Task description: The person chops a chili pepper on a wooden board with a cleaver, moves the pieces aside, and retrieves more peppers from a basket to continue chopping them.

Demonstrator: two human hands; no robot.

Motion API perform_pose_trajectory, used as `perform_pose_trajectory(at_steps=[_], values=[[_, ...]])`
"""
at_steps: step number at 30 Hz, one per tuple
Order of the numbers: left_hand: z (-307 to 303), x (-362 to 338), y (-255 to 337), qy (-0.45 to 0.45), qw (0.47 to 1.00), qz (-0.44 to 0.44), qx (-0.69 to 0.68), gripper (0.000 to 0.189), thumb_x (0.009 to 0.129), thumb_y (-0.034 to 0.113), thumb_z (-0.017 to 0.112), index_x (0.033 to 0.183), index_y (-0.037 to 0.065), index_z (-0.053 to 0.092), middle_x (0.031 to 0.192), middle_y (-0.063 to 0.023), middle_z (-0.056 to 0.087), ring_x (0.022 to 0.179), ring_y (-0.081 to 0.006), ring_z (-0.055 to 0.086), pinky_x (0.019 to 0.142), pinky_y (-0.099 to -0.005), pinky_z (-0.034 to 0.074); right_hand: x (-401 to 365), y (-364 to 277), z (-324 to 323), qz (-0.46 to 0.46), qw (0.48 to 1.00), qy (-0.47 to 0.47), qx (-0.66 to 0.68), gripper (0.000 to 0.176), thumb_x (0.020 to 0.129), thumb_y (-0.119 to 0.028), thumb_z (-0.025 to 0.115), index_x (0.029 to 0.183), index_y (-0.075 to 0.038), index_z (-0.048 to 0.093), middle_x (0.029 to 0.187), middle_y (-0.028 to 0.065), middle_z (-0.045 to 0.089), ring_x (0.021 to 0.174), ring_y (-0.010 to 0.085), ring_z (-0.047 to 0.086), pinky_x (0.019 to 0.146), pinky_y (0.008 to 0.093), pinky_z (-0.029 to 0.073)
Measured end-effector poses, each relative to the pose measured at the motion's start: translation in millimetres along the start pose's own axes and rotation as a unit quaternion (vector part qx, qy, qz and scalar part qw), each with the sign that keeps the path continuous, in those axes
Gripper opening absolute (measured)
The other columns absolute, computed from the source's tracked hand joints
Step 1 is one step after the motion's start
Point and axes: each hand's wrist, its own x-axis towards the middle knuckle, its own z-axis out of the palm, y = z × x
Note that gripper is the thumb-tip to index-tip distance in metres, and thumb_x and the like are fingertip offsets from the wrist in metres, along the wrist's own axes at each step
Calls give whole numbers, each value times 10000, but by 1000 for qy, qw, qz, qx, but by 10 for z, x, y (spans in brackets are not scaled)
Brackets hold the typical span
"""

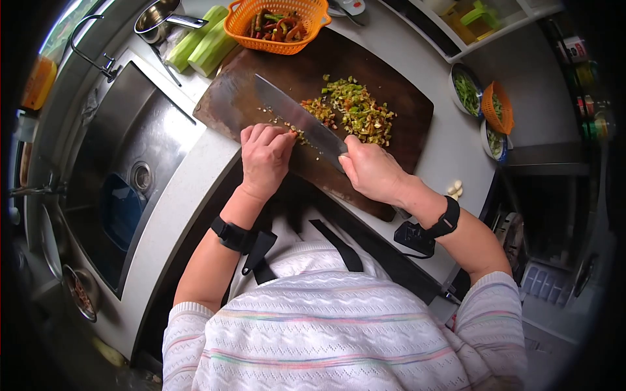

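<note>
My right hand point(376, 171) is closed round the handle of a wide kitchen knife point(293, 115), its blade slanting up to the left across the board. Close beside the blade, my left hand point(266, 158) has its fingers curled down on the wooden cutting board point(391, 85). A small reddish piece of pepper shows at those fingertips; the rest of it is hidden. Beyond the blade lies a heap of chopped green and red peppers point(365, 117). A few tiny bits are scattered between the knife and my left hand.
An orange basket point(280, 47) of whole peppers stands at the board's far edge, beside peeled pale green gourds point(210, 49) and a steel pot point(156, 23). The sink point(124, 150) is left. At right are bowls of cut greens point(467, 91) and garlic cloves point(455, 189).
</note>
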Motion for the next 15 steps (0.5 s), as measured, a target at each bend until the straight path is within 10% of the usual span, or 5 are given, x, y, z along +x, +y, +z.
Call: perform_pose_trajectory(at_steps=[15], values=[[-4, 8, -6, 1, 1000, 3, -7, 149, 711, 28, 725, 823, 85, 643, 820, -35, 622, 806, -233, 589, 764, -351, 428, -34, -11, -94, -16, 999, 5, 30, 208, 919, -163, 508, 892, 38, 460, 737, 267, 619, 748, 446, 618, 680, 520, 484]])
